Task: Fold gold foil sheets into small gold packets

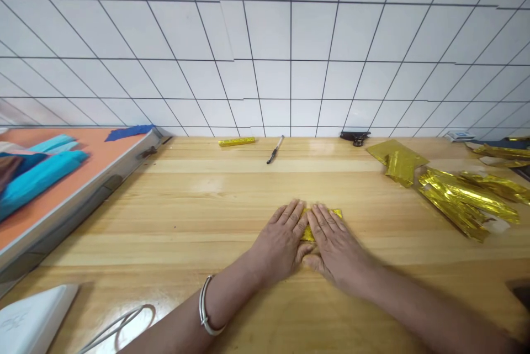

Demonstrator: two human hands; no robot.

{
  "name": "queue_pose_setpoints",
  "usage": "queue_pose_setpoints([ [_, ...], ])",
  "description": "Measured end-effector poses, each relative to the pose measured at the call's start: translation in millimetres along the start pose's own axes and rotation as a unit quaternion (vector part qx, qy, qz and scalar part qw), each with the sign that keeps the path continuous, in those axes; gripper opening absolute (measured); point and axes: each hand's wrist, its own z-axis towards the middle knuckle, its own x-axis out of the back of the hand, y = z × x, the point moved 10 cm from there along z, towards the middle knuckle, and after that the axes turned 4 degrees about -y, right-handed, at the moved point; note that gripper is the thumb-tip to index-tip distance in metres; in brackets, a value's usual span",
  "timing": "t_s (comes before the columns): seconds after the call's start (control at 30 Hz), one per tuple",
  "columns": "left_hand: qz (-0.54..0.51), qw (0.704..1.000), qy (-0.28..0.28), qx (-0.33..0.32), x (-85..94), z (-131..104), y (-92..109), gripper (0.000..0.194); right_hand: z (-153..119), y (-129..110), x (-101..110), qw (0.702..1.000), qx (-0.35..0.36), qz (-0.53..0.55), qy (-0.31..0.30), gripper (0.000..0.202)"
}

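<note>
A small piece of gold foil paper [308, 234] lies flat on the wooden table, mostly covered by my two hands. My left hand [284, 238] rests on its left part, palm down with the fingers stretched out. From the other side my right hand [333, 241] lies flat over it, fingers extended, the tips almost meeting those of the left. One corner of the foil shows beyond my right fingertips. Whether the piece is folded underneath cannot be seen. A silver bangle circles my left wrist.
Crumpled gold foil sheets [467, 199] and a flat gold piece [399, 160] lie to the right. Along the wall are a gold strip [237, 142], a pen [275, 151] and a black clip [355, 137]. A white device [37, 318] with a cable [120, 323] sits front left, near an orange surface [107, 158] holding blue material [45, 177].
</note>
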Motion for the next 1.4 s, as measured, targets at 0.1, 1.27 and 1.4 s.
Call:
queue_pose_setpoints([
  [0.1,-0.006,1.000,0.005,-0.007,1.4,-5.2,-1.3,0.064,-7.5,8.7,-1.4,1.000,0.007,-0.002,-0.011,0.073],
  [1.27,-0.067,0.989,-0.128,0.027,0.9,-70.9,26.6,0.072,-7.2,5.8,10.5,0.999,0.031,0.040,0.004,0.061],
  [1.4,-0.083,0.991,-0.098,0.038,11.0,-68.1,37.2,0.069,-12.7,9.0,4.2,0.995,0.019,0.098,-0.004,0.059],
])
